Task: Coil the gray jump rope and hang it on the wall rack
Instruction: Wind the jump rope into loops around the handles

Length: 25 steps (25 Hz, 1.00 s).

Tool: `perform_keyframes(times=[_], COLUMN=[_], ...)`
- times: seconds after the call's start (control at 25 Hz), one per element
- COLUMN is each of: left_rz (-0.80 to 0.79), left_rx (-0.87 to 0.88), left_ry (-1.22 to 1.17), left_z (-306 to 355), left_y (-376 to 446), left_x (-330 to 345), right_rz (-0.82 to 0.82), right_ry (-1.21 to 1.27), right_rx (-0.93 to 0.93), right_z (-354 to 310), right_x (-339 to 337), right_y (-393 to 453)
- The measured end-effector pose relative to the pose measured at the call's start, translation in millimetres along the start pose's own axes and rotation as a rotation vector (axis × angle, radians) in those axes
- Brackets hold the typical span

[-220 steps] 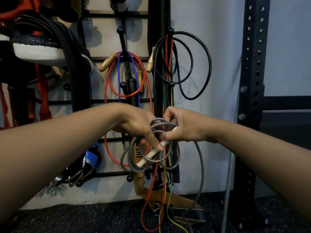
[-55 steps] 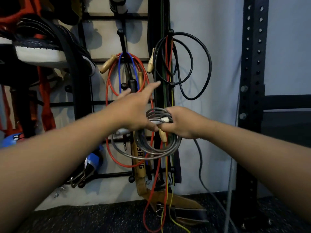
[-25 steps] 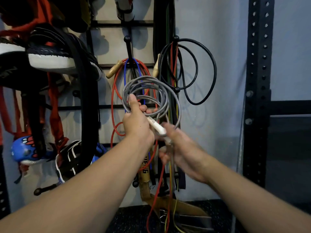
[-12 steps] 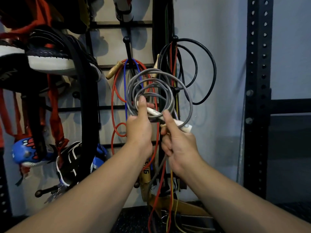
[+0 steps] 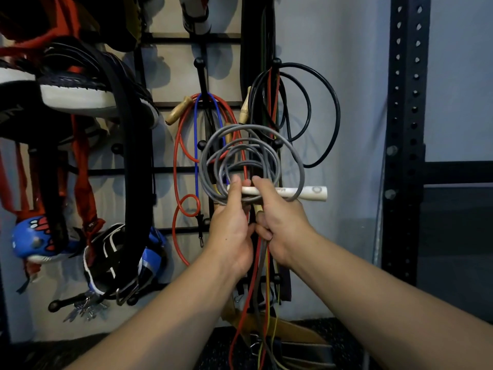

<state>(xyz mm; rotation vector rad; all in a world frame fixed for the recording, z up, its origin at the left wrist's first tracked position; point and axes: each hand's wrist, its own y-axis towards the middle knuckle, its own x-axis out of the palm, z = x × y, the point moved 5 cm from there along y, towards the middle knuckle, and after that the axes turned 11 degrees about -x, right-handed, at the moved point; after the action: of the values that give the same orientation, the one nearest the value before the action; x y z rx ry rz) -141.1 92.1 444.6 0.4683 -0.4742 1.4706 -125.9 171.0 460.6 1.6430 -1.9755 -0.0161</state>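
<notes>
Head view, the only view supplied: gray jump rope (image 5: pixel 250 161) gathered into several uneven loops and held up in front of the wall rack (image 5: pixel 186 170), not yet hung on any peg. Left hand (image 5: pixel 230 231) closed on the lower left of the bundle, thumb raised and pressed against the strands where they cross the white handle (image 5: pixel 306 193). Right hand (image 5: pixel 282 222) closed on the same crossing from the right, thumb laid over the handle, remaining fingers curled around a strand trailing downward. Hands close together, nearly touching, both clamped on the rope. Handle lying horizontal across the loops with its free end projecting to the right, apparently serving as a crossbar to keep the loops from springing open. Loops raised to roughly the level of a round-tipped black peg (image 5: pixel 202 145), probably to bring the open centre of the coil onto a free hook. Rack already crowded: red rope (image 5: pixel 178 156) and blue cord (image 5: pixel 196 134) on the peg above, black cable (image 5: pixel 337 113) looped to the right. Likely risk: gray loops snagging on neighbouring cords during hanging. Second handle not clearly identifiable. Coiling judged essentially complete; hanging outstanding.
</notes>
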Motion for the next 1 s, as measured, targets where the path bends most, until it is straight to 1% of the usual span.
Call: perform_keyframes(times=[0.08,0.16,0.2,0.24,0.28,0.32,0.36,0.4,0.44,0.48,0.52,0.56,0.6,0.64,0.68,0.72,0.76,0.8,0.92,1.0], left_rz=[0.03,0.04,0.061,0.12,0.187,0.207,0.168,0.085,-0.001,-0.072,-0.117,-0.143,-0.162,-0.171,-0.165,-0.156,-0.154,-0.175,-0.308,-0.375], left_rx=[-0.025,-0.046,-0.025,0.033,0.154,0.351,0.619,0.905,1.126,1.269,1.337,1.336,1.268,1.124,0.924,0.725,0.576,0.483,0.359,0.267], left_ry=[0.043,0.12,0.184,0.269,0.376,0.516,0.718,0.988,1.308,1.645,1.956,2.206,2.395,2.533,2.61,2.623,2.593,2.556,2.438,2.314], left_z=[-2.8,-3.0,0.4,7.4,19.9,36.8,53.9,65.4,69.0,66.1,61.3,58.2,56.8,57.8,61.6,66.0,70.5,73.0,66.9,58.2], left_y=[-6.1,-1.2,-1.1,-2.5,-7.4,-18.3,-33.1,-50.4,-64.5,-71.6,-71.5,-67.4,-58.5,-46.3,-34.3,-24.5,-16.3,-10.5,-1.4,4.6], left_x=[-5.6,-19.1,-26.6,-34.2,-39.2,-37.4,-27.6,-10.2,10.5,31.1,47.1,60.8,71.8,78.9,82.0,82.0,79.9,77.1,66.3,55.4], right_rz=[0.007,-0.048,-0.08,-0.114,-0.145,-0.177,-0.217,-0.265,-0.329,-0.397,-0.469,-0.532,-0.572,-0.582,-0.58,-0.576,-0.575,-0.569,-0.6,-0.646], right_ry=[-0.019,-0.136,-0.213,-0.297,-0.393,-0.502,-0.626,-0.752,-0.886,-1.038,-1.179,-1.285,-1.341,-1.357,-1.337,-1.331,-1.347,-1.381,-1.473,-1.52], right_rx=[-0.018,-0.025,-0.025,-0.03,-0.047,-0.077,-0.114,-0.148,-0.181,-0.222,-0.257,-0.283,-0.295,-0.303,-0.305,-0.318,-0.321,-0.33,-0.428,-0.504], right_z=[-1.0,0.4,0.1,-1.4,-4.3,-8.3,-13.3,-16.7,-19.4,-21.0,-20.5,-19.3,-18.2,-18.5,-20.8,-24.0,-28.0,-30.8,-36.5,-35.9], right_x=[-8.8,-18.0,-22.2,-26.5,-30.7,-33.6,-35.0,-34.1,-32.6,-29.8,-26.2,-21.6,-17.4,-14.8,-13.1,-12.1,-11.6,-12.1,-12.2,-11.3], right_y=[4.0,9.9,12.4,14.7,17.4,20.3,23.0,26.2,28.4,30.7,32.6,32.2,31.2,30.9,30.7,30.9,29.5,31.1,27.6,23.1])
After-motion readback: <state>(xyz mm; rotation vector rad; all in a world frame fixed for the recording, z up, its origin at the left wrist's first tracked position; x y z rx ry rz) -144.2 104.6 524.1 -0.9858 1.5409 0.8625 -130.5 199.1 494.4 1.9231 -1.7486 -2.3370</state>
